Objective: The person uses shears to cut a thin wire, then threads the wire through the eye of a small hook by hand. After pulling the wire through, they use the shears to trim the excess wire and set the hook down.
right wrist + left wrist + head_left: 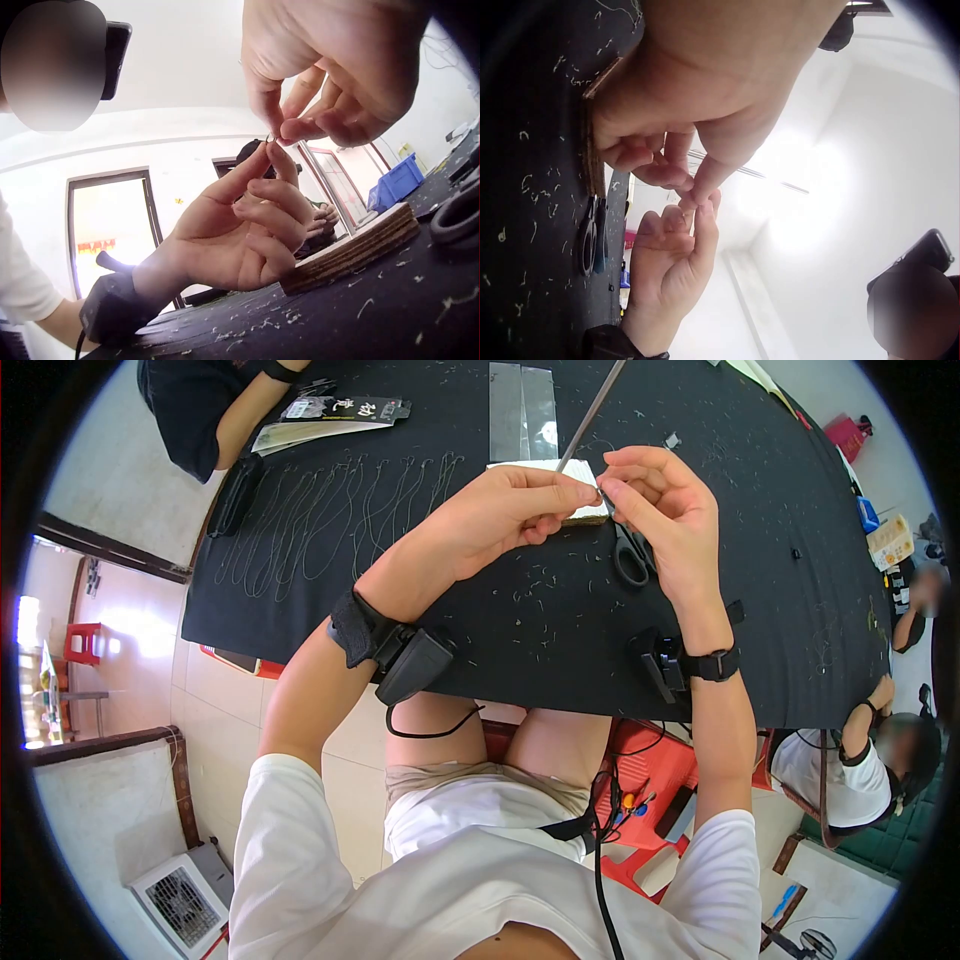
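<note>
My left hand (pixel 500 510) reaches in from the left, its thumb and index finger pinching a tiny curved metal hook (pixel 270 138). Opposite it, my right hand (pixel 675 510) meets the same spot, thumb and fingertip pinching at the hook, other fingers curled. The hook is mostly hidden by the fingertips. Below the hands lies a white-topped block (pixel 540 466) with brown layered edges (pixel 352 251). A thin metal rod (pixel 592 415) rises beside it. Black-handled scissors (pixel 630 560) lie under my right hand.
Looped thin lines (pixel 300 525) lie in rows on the black tablecloth (pixel 480 640), with scattered clippings around. Clear plastic sleeves (pixel 522 410) and a printed packet (pixel 345 410) lie farther back. Another person's arm (pixel 250 420) rests at the far left; others sit at right.
</note>
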`<action>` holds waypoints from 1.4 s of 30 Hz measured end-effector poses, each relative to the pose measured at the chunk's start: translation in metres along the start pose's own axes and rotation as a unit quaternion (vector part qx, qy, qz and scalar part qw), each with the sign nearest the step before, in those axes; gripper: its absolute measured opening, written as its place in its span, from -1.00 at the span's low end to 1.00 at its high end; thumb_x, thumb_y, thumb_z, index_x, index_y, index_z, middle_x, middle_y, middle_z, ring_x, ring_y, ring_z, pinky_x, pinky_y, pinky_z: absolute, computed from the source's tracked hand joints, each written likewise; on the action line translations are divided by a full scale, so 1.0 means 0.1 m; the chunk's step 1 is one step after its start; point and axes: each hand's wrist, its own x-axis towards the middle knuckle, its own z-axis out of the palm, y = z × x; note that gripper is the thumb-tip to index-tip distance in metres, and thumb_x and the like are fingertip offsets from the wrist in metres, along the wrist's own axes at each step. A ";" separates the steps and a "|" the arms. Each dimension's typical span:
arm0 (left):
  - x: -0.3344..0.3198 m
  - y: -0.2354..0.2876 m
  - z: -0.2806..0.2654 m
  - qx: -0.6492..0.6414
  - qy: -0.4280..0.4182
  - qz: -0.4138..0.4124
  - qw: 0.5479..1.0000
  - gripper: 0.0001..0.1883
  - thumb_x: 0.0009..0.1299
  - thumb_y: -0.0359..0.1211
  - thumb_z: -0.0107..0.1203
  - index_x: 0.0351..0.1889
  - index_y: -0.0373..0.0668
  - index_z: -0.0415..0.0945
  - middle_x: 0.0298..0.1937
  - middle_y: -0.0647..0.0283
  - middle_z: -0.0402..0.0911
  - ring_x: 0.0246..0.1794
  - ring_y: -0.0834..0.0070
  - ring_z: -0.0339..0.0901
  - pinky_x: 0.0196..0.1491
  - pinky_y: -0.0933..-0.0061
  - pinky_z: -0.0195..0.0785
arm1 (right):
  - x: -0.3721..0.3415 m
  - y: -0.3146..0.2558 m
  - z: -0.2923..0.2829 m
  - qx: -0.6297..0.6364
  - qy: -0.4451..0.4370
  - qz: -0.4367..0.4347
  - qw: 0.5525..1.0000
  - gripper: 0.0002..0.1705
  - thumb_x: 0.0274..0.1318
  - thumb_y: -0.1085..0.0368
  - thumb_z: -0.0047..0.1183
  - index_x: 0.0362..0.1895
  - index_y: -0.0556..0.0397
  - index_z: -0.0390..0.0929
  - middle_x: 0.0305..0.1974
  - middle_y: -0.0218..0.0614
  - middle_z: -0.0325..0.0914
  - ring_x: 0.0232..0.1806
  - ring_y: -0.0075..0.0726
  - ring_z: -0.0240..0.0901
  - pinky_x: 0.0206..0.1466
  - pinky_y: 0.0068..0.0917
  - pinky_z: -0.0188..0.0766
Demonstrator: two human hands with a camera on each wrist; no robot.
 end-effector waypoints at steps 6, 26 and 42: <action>0.00 0.00 0.00 0.010 -0.010 0.008 1.000 -0.71 0.30 -0.25 0.09 -0.16 -0.29 0.52 -0.38 0.39 0.46 -0.49 0.73 0.22 -0.41 0.74 0.15 | 0.00 0.02 -0.03 0.001 -0.010 0.005 1.000 -0.74 0.02 0.38 0.11 -0.14 0.04 0.50 -0.30 -0.42 0.54 -0.33 -0.67 0.44 -0.35 -0.76 0.34; 0.00 0.01 0.02 0.050 0.002 0.036 0.998 -0.71 0.31 -0.21 0.07 -0.23 -0.27 0.54 -0.50 0.43 0.37 -0.53 0.73 0.19 -0.45 0.73 0.08 | 0.00 0.05 -0.05 0.046 -0.034 0.008 0.998 -0.76 0.02 0.36 0.10 -0.15 -0.02 0.53 -0.36 -0.50 0.52 -0.43 -0.74 0.34 -0.45 -0.79 0.20; -0.03 0.03 0.07 0.050 0.004 0.031 0.998 -0.70 0.31 -0.21 0.06 -0.22 -0.27 0.54 -0.56 0.46 0.30 -0.54 0.73 0.16 -0.47 0.72 0.04 | 0.00 0.03 -0.05 0.024 -0.007 -0.002 1.000 -0.76 0.01 0.38 0.11 -0.15 0.01 0.52 -0.33 -0.45 0.53 -0.43 -0.73 0.36 -0.44 -0.79 0.23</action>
